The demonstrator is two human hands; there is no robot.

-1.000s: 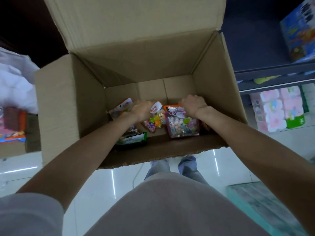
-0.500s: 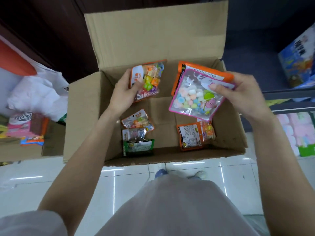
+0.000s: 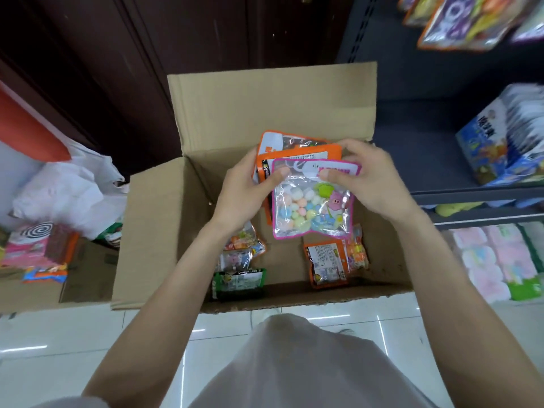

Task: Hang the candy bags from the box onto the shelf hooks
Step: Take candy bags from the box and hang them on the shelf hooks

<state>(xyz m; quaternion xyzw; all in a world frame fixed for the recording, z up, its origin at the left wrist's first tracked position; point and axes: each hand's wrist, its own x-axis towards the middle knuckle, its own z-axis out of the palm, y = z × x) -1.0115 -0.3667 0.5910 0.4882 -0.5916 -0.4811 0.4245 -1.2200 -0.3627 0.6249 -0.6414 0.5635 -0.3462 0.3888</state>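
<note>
While several bags [image 3: 240, 267] are still lying in the box [image 3: 153, 231], both hands [image 3: 309, 184] are gripping a stack of bags [image 3: 312, 198], none yet hung.

The two orange bags [image 3: 297, 154] are largely covered by the pink bag [image 3: 313, 198] held in front, so only their top edges and left sides are seen. The print on all three is too small to be read. The fingers [image 3: 357, 151] of the right hand [image 3: 371, 178] are partly tucked behind the stack; the left hand [image 3: 241, 192] hides the bags' left edge. Down in the box [image 3: 265, 113], a small bag [image 3: 244, 240] is half masked by the left wrist. The hanging bags [image 3: 471, 19] at top right are blurred and cut off by the edge. The hooks cannot be made out.
</note>
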